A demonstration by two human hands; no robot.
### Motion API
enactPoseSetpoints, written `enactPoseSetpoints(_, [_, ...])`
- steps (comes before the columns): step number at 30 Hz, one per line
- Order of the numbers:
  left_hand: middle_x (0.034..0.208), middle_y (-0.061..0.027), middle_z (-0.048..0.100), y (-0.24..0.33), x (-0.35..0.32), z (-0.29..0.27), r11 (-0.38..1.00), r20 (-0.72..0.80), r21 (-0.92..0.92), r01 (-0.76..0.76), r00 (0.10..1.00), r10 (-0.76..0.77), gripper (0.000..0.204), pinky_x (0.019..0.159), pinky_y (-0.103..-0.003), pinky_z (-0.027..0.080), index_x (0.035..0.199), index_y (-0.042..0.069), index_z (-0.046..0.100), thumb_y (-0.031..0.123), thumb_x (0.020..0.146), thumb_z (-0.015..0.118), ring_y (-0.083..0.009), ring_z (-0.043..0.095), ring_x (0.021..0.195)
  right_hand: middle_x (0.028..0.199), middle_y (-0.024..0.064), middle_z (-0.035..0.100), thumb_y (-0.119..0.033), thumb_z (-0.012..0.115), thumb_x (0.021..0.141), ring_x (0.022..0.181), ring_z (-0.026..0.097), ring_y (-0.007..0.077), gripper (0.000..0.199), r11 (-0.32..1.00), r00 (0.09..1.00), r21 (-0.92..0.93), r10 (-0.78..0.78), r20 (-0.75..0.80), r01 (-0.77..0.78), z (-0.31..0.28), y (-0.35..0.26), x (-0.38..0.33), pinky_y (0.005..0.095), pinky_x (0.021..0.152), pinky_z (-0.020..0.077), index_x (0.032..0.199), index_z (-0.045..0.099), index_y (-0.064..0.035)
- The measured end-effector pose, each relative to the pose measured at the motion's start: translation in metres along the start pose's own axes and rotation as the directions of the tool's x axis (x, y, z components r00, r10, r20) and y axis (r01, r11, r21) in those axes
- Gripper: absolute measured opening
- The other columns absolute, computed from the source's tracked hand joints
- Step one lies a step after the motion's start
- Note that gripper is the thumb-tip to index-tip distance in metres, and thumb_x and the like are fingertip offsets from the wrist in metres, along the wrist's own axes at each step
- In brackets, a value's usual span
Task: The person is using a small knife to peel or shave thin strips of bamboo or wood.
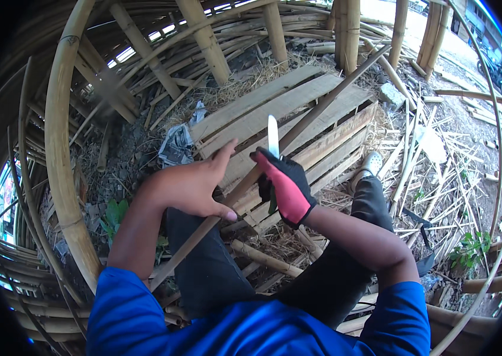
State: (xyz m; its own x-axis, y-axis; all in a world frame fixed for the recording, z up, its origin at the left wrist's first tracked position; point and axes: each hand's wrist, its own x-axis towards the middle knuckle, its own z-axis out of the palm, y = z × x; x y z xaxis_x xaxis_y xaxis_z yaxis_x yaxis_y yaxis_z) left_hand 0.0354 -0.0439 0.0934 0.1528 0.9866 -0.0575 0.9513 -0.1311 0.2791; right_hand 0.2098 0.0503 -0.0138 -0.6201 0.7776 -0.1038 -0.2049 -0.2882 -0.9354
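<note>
A long brown bamboo strip (328, 99) slants from beside my left thigh, up past both hands, to the far right. My left hand (194, 184) is bare, its fingers stretched out and its thumb apart, the thumb tip over the strip. Whether it touches the strip I cannot tell. In a black and pink glove, my right hand (286, 187) is closed round a knife, whose handle is hidden. The pale knife blade (273, 135) points away from me, against or just above the strip. Under the strip lies a low slatted wooden platform (245, 127).
Upright bamboo poles (64, 148) stand at the left and along the back. Split bamboo pieces (405, 172) and straw litter the ground at right. Crumpled printed paper (176, 144) lies left of the platform; a grey stone (392, 95) lies beyond its right end.
</note>
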Motion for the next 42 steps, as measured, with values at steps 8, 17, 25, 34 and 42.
enactPoseSetpoints(8, [0.131, -0.0131, 0.055, -0.021, 0.017, 0.053, 0.685, 0.337, -0.702, 0.193, 0.938, 0.081, 0.114, 0.099, -0.038, 0.049, 0.154, 0.005, 0.015, 0.019, 0.071, 0.09, -0.0212, 0.06, 0.113, 0.076, 0.0077, 0.067, -0.042, 0.058, 0.098, 0.065, 0.063, 0.0107, 0.039, 0.944, 0.95, -0.328, 0.13, 0.285, -0.031, 0.005, -0.003, -0.018, 0.028, 0.059, 0.0526, 0.109, 0.071, -0.0068])
enactPoseSetpoints(17, [0.119, -0.0117, 0.059, -0.027, -0.02, 0.106, 0.54, 0.044, -0.841, 0.038, 0.999, -0.002, 0.069, 0.093, -0.034, 0.048, 0.141, -0.001, 0.037, -0.011, 0.074, 0.05, -0.0162, 0.061, 0.102, 0.069, 0.008, 0.063, -0.045, 0.057, 0.098, 0.059, 0.065, 0.0124, 0.041, 0.67, 0.816, -0.668, 0.16, 0.555, 0.323, -0.019, -0.045, -0.002, 0.0277, 0.058, 0.0545, 0.113, 0.07, -0.0095])
enactPoseSetpoints(25, [0.12, -0.0187, 0.057, -0.02, -0.032, 0.104, 0.191, 0.103, -0.977, 0.093, 0.994, 0.044, 0.082, 0.094, -0.038, 0.047, 0.146, -0.002, 0.031, -0.012, 0.065, 0.037, -0.0211, 0.063, 0.096, 0.059, 0.0002, 0.051, -0.051, 0.055, 0.098, 0.046, 0.044, 0.0057, 0.054, 0.975, 0.948, -0.112, -0.216, -0.235, 0.194, -0.047, -0.074, 0.021, 0.0234, 0.044, 0.0358, 0.127, 0.065, -0.0064])
enactPoseSetpoints(34, [0.127, -0.022, 0.055, -0.013, -0.055, 0.118, 0.136, 0.244, -0.968, 0.212, 0.923, 0.298, 0.086, 0.071, -0.027, 0.049, 0.151, -0.003, 0.019, -0.006, 0.069, 0.045, -0.0241, 0.063, 0.097, 0.059, -0.0019, 0.046, -0.063, 0.06, 0.089, 0.044, 0.041, 0.0086, 0.068, 0.999, 0.931, 0.034, 0.019, -0.363, -0.007, -0.112, -0.088, 0.056, 0.0254, 0.044, 0.0327, 0.122, 0.06, -0.004])
enactPoseSetpoints(42, [0.13, -0.0214, 0.054, -0.038, -0.054, 0.135, 0.108, 0.41, -0.904, 0.414, 0.768, 0.492, 0.064, 0.093, -0.04, 0.051, 0.151, -0.001, 0.023, 0.034, 0.103, 0.046, -0.0288, 0.062, 0.111, 0.059, 0.0006, 0.046, -0.055, 0.056, 0.093, 0.045, 0.048, 0.0131, 0.054, 0.992, 0.943, -0.115, -0.09, -0.32, 0.055, -0.089, -0.081, 0.046, 0.0273, 0.044, 0.0384, 0.09, 0.063, -0.0021])
